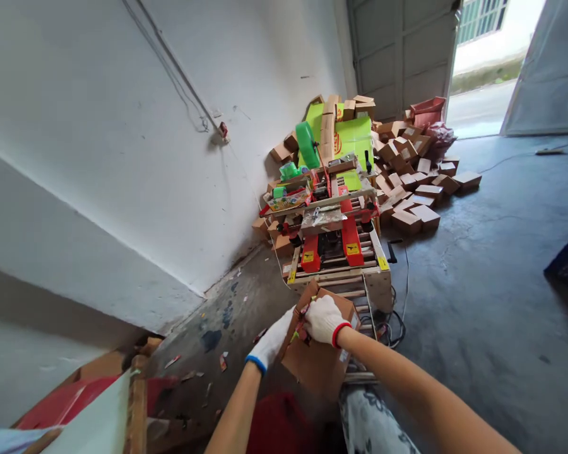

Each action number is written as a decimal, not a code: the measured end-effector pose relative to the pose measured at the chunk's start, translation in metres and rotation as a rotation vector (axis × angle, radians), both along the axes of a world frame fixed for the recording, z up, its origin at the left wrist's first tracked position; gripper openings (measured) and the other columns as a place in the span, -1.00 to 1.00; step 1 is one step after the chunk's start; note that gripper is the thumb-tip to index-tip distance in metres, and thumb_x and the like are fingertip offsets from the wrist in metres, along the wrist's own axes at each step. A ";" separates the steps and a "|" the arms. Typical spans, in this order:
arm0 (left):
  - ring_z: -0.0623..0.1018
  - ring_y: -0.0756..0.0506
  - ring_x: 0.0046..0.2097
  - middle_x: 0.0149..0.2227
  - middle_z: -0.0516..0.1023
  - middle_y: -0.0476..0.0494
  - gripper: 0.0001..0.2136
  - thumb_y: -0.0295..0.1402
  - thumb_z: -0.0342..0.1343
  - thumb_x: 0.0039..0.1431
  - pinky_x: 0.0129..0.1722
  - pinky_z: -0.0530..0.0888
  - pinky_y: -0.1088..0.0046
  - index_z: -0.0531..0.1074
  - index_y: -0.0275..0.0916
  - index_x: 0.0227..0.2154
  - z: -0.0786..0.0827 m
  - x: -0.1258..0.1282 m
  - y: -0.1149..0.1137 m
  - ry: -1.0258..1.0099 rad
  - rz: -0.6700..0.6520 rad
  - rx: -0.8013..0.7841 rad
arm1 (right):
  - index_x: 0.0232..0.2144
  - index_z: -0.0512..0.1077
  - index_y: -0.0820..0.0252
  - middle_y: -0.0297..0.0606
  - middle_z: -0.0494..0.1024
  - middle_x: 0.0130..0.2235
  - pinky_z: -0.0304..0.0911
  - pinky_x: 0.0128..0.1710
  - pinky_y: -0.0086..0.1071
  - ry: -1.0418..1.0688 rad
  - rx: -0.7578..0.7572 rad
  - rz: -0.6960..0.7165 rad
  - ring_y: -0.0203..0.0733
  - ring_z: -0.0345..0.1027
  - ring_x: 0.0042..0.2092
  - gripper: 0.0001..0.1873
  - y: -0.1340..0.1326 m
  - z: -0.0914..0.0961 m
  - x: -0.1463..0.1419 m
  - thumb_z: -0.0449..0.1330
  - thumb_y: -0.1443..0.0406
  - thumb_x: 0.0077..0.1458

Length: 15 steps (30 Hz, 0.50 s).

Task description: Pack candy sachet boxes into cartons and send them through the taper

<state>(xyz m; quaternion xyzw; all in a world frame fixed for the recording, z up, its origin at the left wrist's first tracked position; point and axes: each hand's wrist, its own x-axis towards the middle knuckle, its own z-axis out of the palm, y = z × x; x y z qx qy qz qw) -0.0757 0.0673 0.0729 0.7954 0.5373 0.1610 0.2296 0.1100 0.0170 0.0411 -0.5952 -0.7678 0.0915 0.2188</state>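
A cardboard box (315, 369) is tilted at the near end of a roller conveyor (355, 294), its flaps raised. Some small red and green packets (301, 332) show in the opening. My left hand (278, 340), in a white glove with a blue cuff, grips the box's left side; its fingertips are behind the flap. Gloved in white with a red cuff, my right hand (325, 318) reaches over the box. Its fingers curl into the opening against the packets, and what they hold is hidden.
Ahead, a red carton-sealing machine (351, 239) spans the conveyor, with a green tape roll (307, 145) above. Closed cardboard boxes (409, 221) lie heaped on the floor beyond. A white wall (170, 157) runs along the left. Cables (397, 331) lie beside the conveyor.
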 end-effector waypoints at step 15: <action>-0.01 -0.33 0.47 0.47 -0.08 -0.36 -0.19 0.00 0.10 0.18 0.42 0.06 0.05 0.06 -0.30 0.39 -0.032 0.030 -0.051 0.468 -0.055 0.019 | 0.04 0.40 0.24 -0.05 0.43 0.11 -0.31 0.34 0.08 0.562 0.182 -0.417 0.00 0.22 0.14 -0.63 -0.008 -0.018 0.034 -0.02 0.26 0.27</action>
